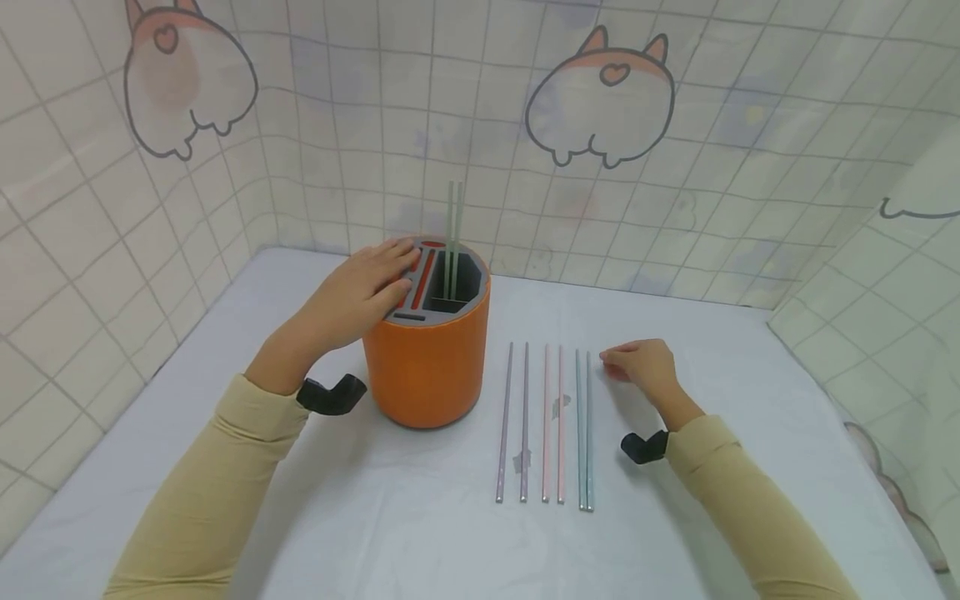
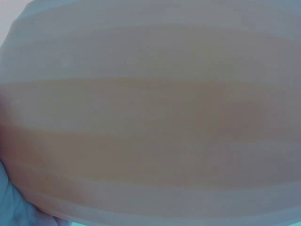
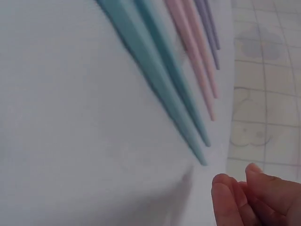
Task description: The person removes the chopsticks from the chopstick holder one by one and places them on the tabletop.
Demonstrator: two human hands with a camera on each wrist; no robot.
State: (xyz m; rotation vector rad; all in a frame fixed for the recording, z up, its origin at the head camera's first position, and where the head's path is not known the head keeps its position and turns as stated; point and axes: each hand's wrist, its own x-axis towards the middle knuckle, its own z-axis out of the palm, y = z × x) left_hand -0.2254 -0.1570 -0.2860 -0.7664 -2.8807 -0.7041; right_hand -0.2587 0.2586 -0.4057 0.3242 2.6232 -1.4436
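My left hand (image 1: 367, 287) lies over the left part of the grey slotted top of an orange round holder (image 1: 427, 371), fingers extended. Two pale green chopsticks (image 1: 457, 225) stand upright in the holder's open compartment. The holder's orange wall (image 2: 155, 155) fills the left wrist view, blurred. Just right of the thin tips of two blue chopsticks (image 1: 589, 433) is my right hand (image 1: 645, 367), fingers loosely bent, nothing in them. In the right wrist view, a small gap separates thumb and fingertips, below the blue chopsticks' tips (image 3: 200, 157).
Two pink chopsticks (image 1: 546, 417) and two purple chopsticks (image 1: 525, 417) lie left of the blue pair, roughly parallel, thin ends away from me. The white table (image 1: 420, 517) meets a grid-patterned curtain (image 1: 480, 125) at the back and sides.
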